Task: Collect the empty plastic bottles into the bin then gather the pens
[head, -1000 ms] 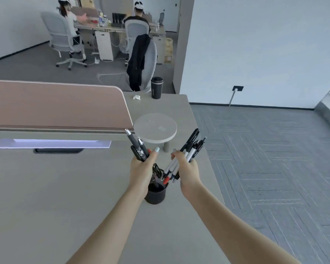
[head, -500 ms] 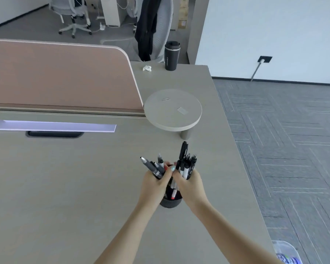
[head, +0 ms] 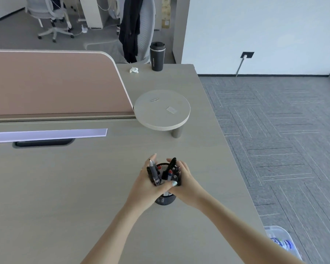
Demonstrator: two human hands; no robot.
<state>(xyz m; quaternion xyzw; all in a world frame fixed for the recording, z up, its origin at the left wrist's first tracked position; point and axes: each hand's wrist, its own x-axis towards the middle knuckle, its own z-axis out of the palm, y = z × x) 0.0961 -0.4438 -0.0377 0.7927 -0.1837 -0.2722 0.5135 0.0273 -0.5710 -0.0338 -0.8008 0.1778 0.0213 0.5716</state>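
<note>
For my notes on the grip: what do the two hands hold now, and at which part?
Left hand and right hand each hold pens by their shafts, lower ends in the black mesh holder.

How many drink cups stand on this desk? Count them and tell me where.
1. A black travel cup stands at the far edge of the desk, just right of a crumpled paper scrap. The partition could hide others behind it.

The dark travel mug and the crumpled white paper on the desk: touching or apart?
Apart. The head view shows bare desk between the mug and the paper.
</note>
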